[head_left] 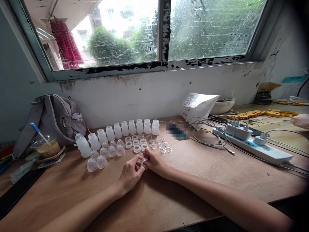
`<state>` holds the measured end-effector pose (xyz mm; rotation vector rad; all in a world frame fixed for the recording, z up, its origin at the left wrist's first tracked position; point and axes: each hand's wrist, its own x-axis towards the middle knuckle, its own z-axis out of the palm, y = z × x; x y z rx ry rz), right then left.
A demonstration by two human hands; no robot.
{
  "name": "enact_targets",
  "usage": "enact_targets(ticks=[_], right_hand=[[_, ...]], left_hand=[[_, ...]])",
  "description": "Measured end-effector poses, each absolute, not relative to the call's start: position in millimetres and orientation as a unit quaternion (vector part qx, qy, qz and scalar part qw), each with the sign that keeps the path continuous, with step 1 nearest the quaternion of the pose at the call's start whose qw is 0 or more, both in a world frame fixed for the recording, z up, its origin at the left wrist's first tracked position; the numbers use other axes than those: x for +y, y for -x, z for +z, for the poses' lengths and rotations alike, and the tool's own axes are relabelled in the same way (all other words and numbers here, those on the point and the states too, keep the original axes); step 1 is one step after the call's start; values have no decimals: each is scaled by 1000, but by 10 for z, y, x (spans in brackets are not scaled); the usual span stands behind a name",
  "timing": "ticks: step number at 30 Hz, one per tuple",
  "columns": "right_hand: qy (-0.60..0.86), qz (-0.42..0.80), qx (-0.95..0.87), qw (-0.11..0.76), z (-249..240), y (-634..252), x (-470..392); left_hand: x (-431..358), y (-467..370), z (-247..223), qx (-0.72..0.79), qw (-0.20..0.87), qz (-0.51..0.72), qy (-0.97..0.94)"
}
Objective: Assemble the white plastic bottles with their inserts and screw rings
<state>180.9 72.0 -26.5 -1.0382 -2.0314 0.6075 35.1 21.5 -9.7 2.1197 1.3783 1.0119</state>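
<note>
The small clear ring [144, 160] sits right in the grip, pinched between the fingertips of your left hand [131, 171] and right hand [155, 162], so both are equally near; it is round with no long axis, and your fingers hide too much to tell its tilt. Just beyond the grip, slightly left, lie about eight white rings [137, 150]; beyond it to the right, nearer your right hand, are about eight clear discs [169, 151]. Left of the grip, on your left hand's side, stand about nine domes [102, 162]. Farther out, a row of ten bottles [155, 128] curves behind all these, only the leftmost wearing a dome. Well right of the grip you have one power strip [260, 149] and tangled cables [205, 124]; well left, one cup [47, 146] and one backpack [51, 119].
</note>
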Motion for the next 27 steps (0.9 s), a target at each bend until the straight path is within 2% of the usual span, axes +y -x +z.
enact_targets(ticks=[9, 22, 24, 27], right_hand=[[378, 242, -798, 403, -214, -1833, 635], [363, 253, -793, 418, -235, -1815, 587], [353, 273, -792, 417, -190, -1832, 575], [333, 376, -768, 397, -126, -1864, 560]], left_hand=[[320, -322, -85, 501, 285, 383, -722], [303, -310, -89, 491, 260, 388, -736], [300, -302, -79, 490, 260, 392, -734], [338, -258, -81, 492, 276, 416, -713]])
